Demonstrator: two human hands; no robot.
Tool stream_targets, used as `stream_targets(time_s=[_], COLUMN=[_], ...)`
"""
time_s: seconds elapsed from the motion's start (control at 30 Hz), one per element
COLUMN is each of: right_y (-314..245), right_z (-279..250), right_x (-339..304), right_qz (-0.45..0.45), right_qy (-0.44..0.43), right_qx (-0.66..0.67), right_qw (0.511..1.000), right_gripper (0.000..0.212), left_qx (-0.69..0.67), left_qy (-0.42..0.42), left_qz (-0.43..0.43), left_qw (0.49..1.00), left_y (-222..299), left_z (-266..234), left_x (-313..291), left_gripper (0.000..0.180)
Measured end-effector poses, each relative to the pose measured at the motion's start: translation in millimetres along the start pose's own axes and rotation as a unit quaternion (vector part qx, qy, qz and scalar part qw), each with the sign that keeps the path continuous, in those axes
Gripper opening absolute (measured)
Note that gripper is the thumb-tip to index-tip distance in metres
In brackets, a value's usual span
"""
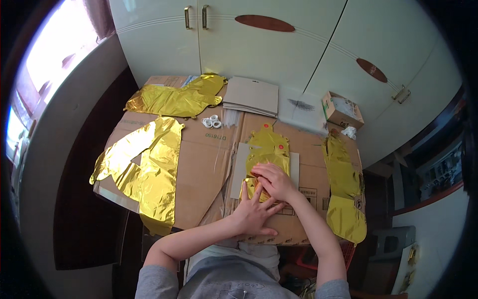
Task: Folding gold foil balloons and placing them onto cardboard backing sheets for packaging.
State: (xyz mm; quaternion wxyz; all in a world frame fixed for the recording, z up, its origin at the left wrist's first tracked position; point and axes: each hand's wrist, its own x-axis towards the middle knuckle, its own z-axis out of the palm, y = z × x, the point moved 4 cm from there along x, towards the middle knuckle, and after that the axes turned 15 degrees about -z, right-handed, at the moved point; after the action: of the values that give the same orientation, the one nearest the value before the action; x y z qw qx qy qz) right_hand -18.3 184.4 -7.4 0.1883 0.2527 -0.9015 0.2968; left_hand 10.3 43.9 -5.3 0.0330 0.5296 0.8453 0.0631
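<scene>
A gold foil balloon (269, 143), uninflated and partly folded, lies on a sheet of grey card (239, 169) in front of me. Two red round spots show on its far part. My left hand (254, 214) is spread over the near end of the foil, its fingertips on the folded part and its thumb over the cardboard. Just beyond it, my right hand (274, 180) rests on the middle of the balloon with its fingers laid out to the left. Both hands hide some of the foil beneath them.
A flat gold foil balloon shaped like a four (162, 169) lies at left, another gold balloon (174, 98) behind it, and a third (343, 189) at right. White rings (211, 121), a stack of grey cards (251, 94) and a small box (343, 109) sit on the flattened cardboard (199, 164).
</scene>
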Motion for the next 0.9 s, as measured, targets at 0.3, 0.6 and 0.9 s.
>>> stream_targets(time_s=[0.3, 0.6, 0.9], right_y=[-0.5, -3.5, -7.0], right_z=[0.0, 1.5, 2.1], right_x=[-2.6, -3.2, -0.8], right_qz=[0.008, -0.015, -0.025], right_qy=[-0.01, -0.03, -0.059], right_qx=[0.005, -0.041, -0.066], right_qw=[1.0, 0.999, 0.996], right_gripper=[0.032, 0.045, 0.066], left_qx=[-0.038, 0.036, 0.013], left_qy=[-0.02, 0.047, 0.024], left_qz=[0.0, -0.133, -0.043], left_qw=[0.999, 0.989, 0.999], left_y=[-16.1, -72.1, -38.7], left_z=[-5.8, -14.3, -29.8], left_x=[-7.2, -29.0, -46.5], left_gripper=[0.096, 0.108, 0.08])
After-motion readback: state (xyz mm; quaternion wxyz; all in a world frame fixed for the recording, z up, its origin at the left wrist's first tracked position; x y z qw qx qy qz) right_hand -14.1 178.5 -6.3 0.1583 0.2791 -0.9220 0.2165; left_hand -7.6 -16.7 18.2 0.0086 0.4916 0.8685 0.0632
